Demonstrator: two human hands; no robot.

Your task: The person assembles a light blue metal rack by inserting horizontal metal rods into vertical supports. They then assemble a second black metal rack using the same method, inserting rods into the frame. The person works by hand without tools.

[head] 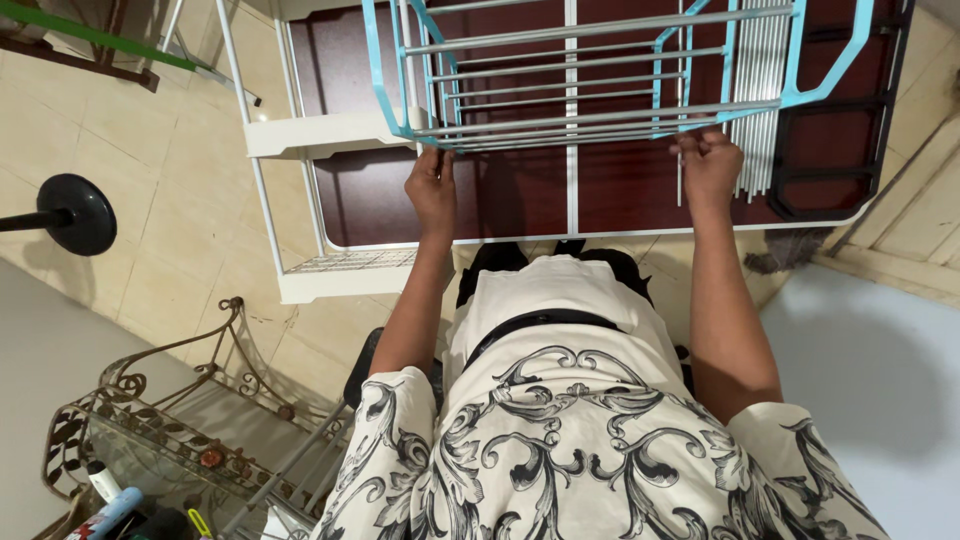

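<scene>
A drying rack (590, 110) with a light-blue frame and grey metal rods lies over a dark red table (520, 190) in front of me. My left hand (432, 190) grips the rack's near rods at its left corner. My right hand (706, 165) is closed around the near rods at the right side. Both arms reach forward from my patterned cream shirt.
A white shelf frame (300, 140) stands left of the table. A black frame (830, 160) lies on the table's right end. A black round stand base (78, 214) sits on the tiled floor at left. An ornate metal and glass shelf (170, 420) is at lower left.
</scene>
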